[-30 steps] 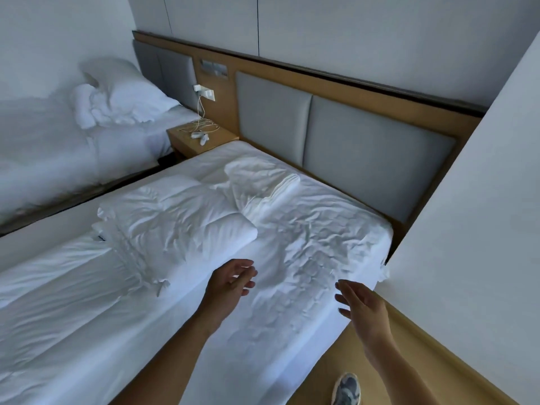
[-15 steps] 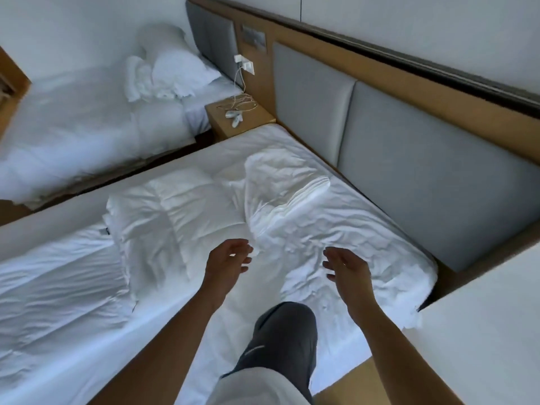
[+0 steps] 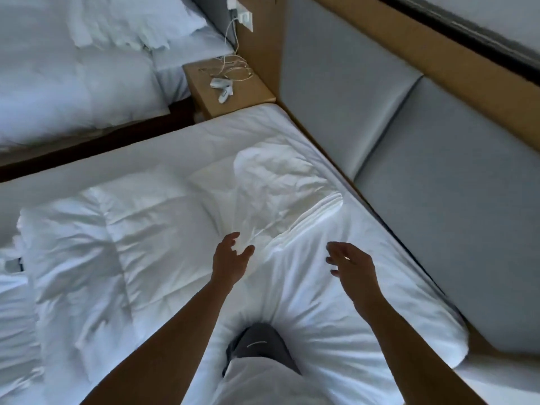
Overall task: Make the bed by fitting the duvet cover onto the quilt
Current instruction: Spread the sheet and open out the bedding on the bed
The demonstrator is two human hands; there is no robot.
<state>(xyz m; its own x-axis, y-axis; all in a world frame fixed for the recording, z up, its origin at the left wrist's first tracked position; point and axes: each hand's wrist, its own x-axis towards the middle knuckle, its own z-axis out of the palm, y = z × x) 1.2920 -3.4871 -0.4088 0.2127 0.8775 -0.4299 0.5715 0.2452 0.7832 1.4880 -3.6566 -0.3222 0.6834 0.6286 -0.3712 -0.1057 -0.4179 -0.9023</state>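
While knee (image 3: 257,343) presses into bed (image 3: 365,331), left hand (image 3: 230,263) and right hand (image 3: 352,264) hover above white bedding, fingers spread and relaxed, holding nothing. Folded quilt (image 3: 117,244) lies left of hands; crumpled duvet cover (image 3: 277,185) just beyond them, near headboard (image 3: 438,171).

Grey padded headboard (image 3: 438,159), wood nightstand (image 3: 233,95), 2nd bed (image 3: 73,83)

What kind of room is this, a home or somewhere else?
Probably a twin hotel room: two white-linen beds, a shared padded headboard, and a wooden nightstand between them.
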